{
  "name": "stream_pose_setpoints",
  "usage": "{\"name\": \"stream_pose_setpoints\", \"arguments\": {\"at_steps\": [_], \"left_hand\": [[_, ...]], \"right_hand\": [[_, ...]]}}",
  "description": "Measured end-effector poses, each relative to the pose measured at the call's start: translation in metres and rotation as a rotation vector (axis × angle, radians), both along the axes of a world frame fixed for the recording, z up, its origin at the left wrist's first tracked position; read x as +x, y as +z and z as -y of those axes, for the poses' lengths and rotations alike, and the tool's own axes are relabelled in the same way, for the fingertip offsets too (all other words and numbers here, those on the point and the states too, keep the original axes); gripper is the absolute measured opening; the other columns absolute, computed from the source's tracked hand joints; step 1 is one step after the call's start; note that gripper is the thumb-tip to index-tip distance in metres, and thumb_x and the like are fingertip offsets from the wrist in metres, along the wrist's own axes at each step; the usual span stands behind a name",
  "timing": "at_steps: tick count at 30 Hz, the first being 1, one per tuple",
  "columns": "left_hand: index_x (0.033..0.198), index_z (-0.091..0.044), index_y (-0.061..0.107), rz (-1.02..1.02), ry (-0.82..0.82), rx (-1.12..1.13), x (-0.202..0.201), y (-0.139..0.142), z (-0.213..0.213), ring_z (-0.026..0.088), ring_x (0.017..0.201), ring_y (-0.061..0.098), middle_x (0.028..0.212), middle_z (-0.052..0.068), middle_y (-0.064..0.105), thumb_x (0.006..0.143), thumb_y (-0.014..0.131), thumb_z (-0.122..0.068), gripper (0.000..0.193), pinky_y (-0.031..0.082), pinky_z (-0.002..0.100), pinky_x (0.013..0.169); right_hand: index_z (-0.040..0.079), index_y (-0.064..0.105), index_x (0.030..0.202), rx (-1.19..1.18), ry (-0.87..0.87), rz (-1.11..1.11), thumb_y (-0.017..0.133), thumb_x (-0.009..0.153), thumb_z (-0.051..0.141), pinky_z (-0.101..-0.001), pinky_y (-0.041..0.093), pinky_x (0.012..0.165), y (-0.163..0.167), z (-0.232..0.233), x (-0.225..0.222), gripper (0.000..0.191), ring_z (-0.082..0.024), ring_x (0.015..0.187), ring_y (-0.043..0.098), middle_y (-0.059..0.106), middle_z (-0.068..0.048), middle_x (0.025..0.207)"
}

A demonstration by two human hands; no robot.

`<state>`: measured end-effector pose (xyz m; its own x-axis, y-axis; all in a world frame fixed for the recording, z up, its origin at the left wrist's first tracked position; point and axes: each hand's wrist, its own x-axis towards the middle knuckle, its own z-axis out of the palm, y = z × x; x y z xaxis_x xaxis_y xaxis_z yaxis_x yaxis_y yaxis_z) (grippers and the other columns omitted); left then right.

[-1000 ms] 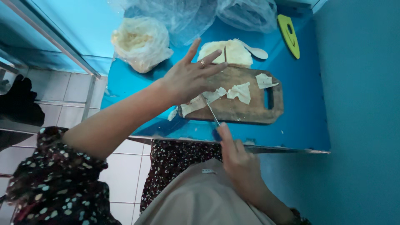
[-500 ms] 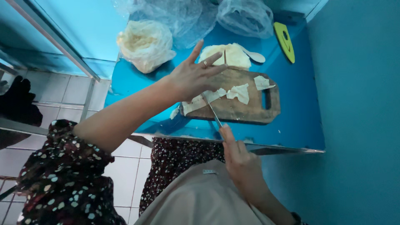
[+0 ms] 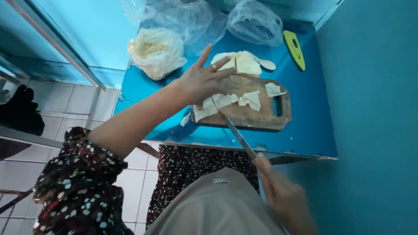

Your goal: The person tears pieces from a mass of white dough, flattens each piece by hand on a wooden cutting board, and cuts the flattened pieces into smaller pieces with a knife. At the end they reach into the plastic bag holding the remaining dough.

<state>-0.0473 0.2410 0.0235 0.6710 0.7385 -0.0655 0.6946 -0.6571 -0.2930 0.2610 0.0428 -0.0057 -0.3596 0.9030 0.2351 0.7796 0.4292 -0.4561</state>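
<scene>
While your left hand (image 3: 201, 82) lay spread flat, fingers wide and holding nothing, over the near-left part of the wooden cutting board (image 3: 248, 111), your right hand (image 3: 283, 196) sat low by your body with its grip closed around the handle of a long thin knife (image 3: 233, 128). The blade ran up from that hand across the table's front edge and ended on the board just under your left palm, among the pale dough pieces (image 3: 226, 102). Those pieces lay scattered over the board, one small piece (image 3: 274, 89) resting near the handle slot at its right end. A stack of flat dough sheets (image 3: 239, 63) sat touching the board's far edge, partly hidden by your left fingers, with a white spoon (image 3: 265, 64) just beside it. Farther left on the blue table (image 3: 313, 126) stood a tied plastic bag of pale dough (image 3: 156, 51), and crumpled clear plastic bags (image 3: 217, 19) crowded the back. A green flat tool (image 3: 294, 48) lay near the right wall. Your left forearm crossed the table's near-left corner.
</scene>
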Motion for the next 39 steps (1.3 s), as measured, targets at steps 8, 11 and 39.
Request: {"name": "stream_pose_setpoints", "arguments": {"at_steps": [8, 11, 39], "left_hand": [[0.130, -0.027, 0.061, 0.382, 0.006, 0.033, -0.031, -0.006, 0.015, 0.032, 0.157, 0.010, 0.167, 0.007, 0.023, 0.048, 0.097, -0.030, 0.089, 0.000, 0.079, 0.116], [0.124, -0.020, 0.061, 0.422, 0.044, 0.036, -0.036, -0.010, 0.027, 0.031, 0.158, 0.011, 0.168, 0.009, 0.023, 0.053, 0.095, -0.025, 0.079, 0.003, 0.079, 0.116], [0.124, 0.003, 0.071, 1.092, 0.781, 0.544, -0.100, -0.112, 0.142, 0.040, 0.133, 0.058, 0.143, 0.022, 0.063, 0.098, 0.081, -0.014, 0.033, 0.045, 0.049, 0.114]], "right_hand": [[0.009, 0.063, 0.150, -0.139, -0.433, -0.231, 0.062, 0.104, 0.010, -0.0357, 0.054, 0.066, 0.010, -0.010, 0.069, 0.046, -0.021, 0.073, 0.069, 0.081, -0.009, 0.119], [0.008, 0.058, 0.149, 0.276, -0.546, -0.073, 0.059, 0.110, 0.009, -0.0332, 0.056, 0.079, 0.005, -0.031, 0.075, 0.039, -0.019, 0.091, 0.070, 0.075, -0.010, 0.123], [0.018, 0.070, 0.138, 0.402, -0.329, 0.500, 0.067, 0.101, 0.015, -0.0485, 0.052, 0.080, -0.010, -0.153, 0.061, 0.037, -0.034, 0.095, 0.061, 0.063, -0.013, 0.097]]}}
